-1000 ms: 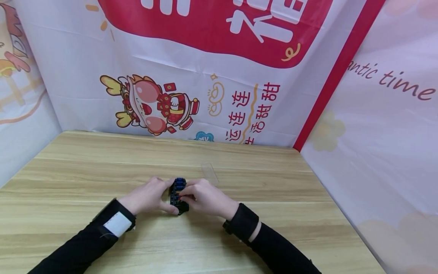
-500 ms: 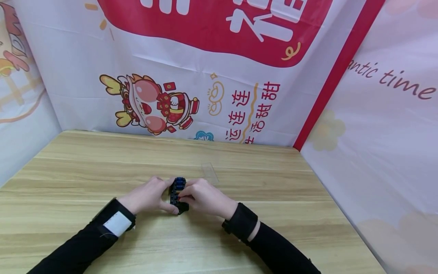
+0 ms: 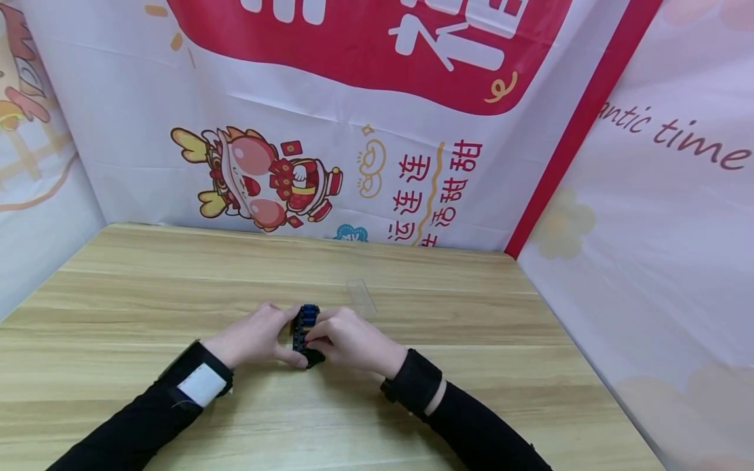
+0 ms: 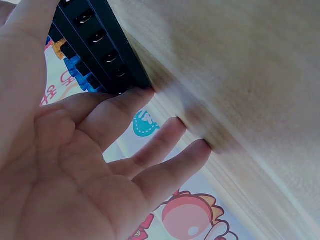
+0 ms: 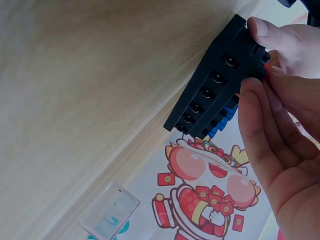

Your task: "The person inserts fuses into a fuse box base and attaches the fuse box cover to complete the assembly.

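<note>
On the table stands a black bit holder point(image 3: 298, 335) with a row of square holes along its side and blue and orange pieces on top. My left hand point(image 3: 256, 337) holds it from the left, thumb at the near end and index finger at the far end. In the left wrist view, the other fingers of that hand spread against the tabletop. My right hand point(image 3: 353, 340) pinches a small red piece point(image 5: 268, 66) at the holder's top, near its close end. The fingers hide most of that piece, so whether it is seated in a slot cannot be told.
A clear plastic cover point(image 3: 361, 297) lies on the wooden table point(image 3: 471, 386) just beyond the right hand. Printed cloth walls point(image 3: 330, 98) close off the back and both sides of the table.
The right hand has shifted very slightly to the left, still pinching the red piece. The left hand and the bit holder show almost no movement.
</note>
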Motion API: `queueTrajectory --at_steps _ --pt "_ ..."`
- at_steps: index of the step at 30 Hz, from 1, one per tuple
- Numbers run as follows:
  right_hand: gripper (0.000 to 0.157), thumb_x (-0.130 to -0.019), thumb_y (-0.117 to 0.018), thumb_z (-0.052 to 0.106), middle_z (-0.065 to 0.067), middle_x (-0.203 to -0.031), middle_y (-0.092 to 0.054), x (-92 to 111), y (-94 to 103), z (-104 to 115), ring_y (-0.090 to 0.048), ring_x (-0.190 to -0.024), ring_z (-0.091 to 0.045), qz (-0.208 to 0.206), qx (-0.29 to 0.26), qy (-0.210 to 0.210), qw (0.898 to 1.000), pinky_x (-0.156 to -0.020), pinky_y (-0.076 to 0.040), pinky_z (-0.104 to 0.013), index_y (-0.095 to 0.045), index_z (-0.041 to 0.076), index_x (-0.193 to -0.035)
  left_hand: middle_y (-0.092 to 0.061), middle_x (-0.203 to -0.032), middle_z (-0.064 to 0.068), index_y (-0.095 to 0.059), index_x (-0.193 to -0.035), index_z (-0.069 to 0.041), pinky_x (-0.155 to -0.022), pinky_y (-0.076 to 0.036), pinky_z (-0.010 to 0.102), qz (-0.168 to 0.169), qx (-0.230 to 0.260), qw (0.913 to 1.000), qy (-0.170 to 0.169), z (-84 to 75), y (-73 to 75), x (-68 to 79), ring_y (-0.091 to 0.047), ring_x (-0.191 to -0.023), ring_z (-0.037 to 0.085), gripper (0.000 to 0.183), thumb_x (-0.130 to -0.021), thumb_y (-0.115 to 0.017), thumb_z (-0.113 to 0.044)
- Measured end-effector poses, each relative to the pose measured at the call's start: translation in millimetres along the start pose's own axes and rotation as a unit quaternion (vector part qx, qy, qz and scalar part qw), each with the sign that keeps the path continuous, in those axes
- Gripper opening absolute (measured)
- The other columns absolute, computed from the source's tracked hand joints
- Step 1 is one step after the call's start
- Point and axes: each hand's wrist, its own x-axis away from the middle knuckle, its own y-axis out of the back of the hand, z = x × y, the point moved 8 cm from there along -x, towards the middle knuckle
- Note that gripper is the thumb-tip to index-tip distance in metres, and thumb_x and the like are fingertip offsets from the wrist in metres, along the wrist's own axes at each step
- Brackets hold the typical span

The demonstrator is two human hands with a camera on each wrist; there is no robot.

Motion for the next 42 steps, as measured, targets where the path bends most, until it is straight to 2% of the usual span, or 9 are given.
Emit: queueTrajectory --at_steps 16,24,33,42 --pt "0.009 -0.086 -0.07 0.012 0.004 -0.09 -0.064 -0.6 -1.2 1.5 -0.057 -0.085 0.002 0.015 0.016 -0.01 1.0 -0.073 -0.04 -0.006 -0.075 0.009 -0.093 -0.06 -0.114 0.012 -0.05 -0.136 -0.004 -0.09 -0.042 0.043 -0.006 -0.003 1.0 0.001 -1.0 -1.0 0.1 -0.053 -0.103 0.024 0.099 -0.063 -0.074 -0.065" --pt "0.007 -0.085 -0.071 0.011 0.004 -0.089 -0.065 -2.2 4.7 -0.8 -0.058 -0.086 0.0 0.008 0.01 -0.012 1.0 -0.075 -0.04 -0.007 -0.075 0.009 -0.091 -0.061 -0.108 0.003 -0.053 -0.134 -0.008 -0.09 -0.042 0.042 -0.009 0.005 0.9999 -0.013 -4.4 2.5 -3.0 -0.053 -0.101 0.023 0.092 -0.064 -0.074 -0.065" --pt "0.007 -0.084 -0.072 0.011 0.003 -0.088 -0.065 -3.8 3.7 0.9 -0.059 -0.084 -0.001 0.012 0.019 0.004 1.0 -0.073 -0.04 -0.006 -0.075 0.009 -0.091 -0.062 -0.108 0.006 -0.053 -0.133 -0.006 -0.089 -0.042 0.042 -0.007 0.005 0.9999 -0.011 -3.1 2.5 -1.5 -0.054 -0.101 0.022 0.092 -0.064 -0.074 -0.064" --pt "0.006 -0.085 -0.071 0.011 0.003 -0.088 -0.064 -3.2 1.5 1.4 -0.058 -0.083 -0.001 0.013 0.025 -0.003 1.0 -0.073 -0.04 -0.006 -0.074 0.009 -0.091 -0.062 -0.11 0.008 -0.052 -0.135 -0.005 -0.089 -0.043 0.042 -0.006 0.001 1.0 -0.005 -2.6 1.5 -0.1 -0.053 -0.1 0.023 0.095 -0.064 -0.074 -0.064"
